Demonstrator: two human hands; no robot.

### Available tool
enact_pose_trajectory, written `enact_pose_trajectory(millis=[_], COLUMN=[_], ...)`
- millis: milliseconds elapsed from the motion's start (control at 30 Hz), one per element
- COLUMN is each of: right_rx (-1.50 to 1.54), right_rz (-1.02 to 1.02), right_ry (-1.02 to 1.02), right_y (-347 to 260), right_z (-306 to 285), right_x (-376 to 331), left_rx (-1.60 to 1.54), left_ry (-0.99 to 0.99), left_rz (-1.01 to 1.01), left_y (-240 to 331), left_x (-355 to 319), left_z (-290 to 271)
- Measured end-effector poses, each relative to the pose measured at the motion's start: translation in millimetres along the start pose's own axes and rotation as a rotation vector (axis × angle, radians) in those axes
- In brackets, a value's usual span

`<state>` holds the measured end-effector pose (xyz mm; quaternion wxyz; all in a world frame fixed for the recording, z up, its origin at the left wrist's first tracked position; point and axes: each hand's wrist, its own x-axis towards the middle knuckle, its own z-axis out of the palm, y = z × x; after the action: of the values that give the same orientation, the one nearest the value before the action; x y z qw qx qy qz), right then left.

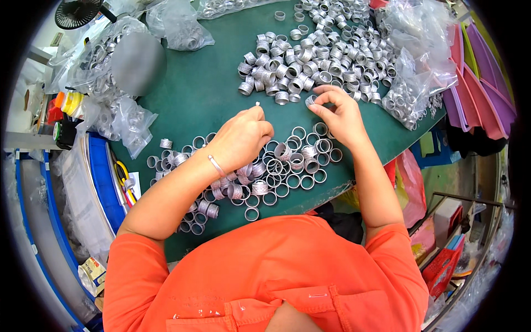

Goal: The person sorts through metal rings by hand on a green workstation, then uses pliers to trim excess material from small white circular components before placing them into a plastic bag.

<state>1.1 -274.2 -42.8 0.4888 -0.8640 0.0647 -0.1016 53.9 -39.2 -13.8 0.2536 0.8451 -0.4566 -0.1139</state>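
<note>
My right hand (pixel 342 115) pinches one silver ring (pixel 311 100) between thumb and fingertips, just at the near edge of a large heap of silver rings (pixel 326 52). My left hand (pixel 241 138) is closed, with a small white piece (pixel 258 103) sticking out at its fingertips; its kind is too small to make out. Beneath and around the left hand spreads a second group of rings (pixel 282 190), many lying flat and others standing on edge. Part of this group is hidden by the left hand and forearm.
Clear plastic bags of rings lie at the left (pixel 133 124) and right (pixel 406 91) of the green table (pixel 204 88). Pink and purple bins (pixel 475 99) stand at the far right. A small fan (pixel 77 14) is at the upper left, above a blue tray (pixel 105 177) and pliers (pixel 120 172).
</note>
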Motion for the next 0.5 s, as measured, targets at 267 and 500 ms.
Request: enact_pose_trajectory(millis=[267,500], right_rx=[1.095,1.303], right_rz=[0.345,0.349], right_ry=[-0.200,-0.318], right_y=[-18,-22], right_z=[-12,-12], right_x=[-17,-21], left_rx=[-0.058,-0.206], left_ry=[0.096,0.153], left_rz=[0.067,0.065], left_y=[-4,12], left_x=[2,7], left_z=[2,-8])
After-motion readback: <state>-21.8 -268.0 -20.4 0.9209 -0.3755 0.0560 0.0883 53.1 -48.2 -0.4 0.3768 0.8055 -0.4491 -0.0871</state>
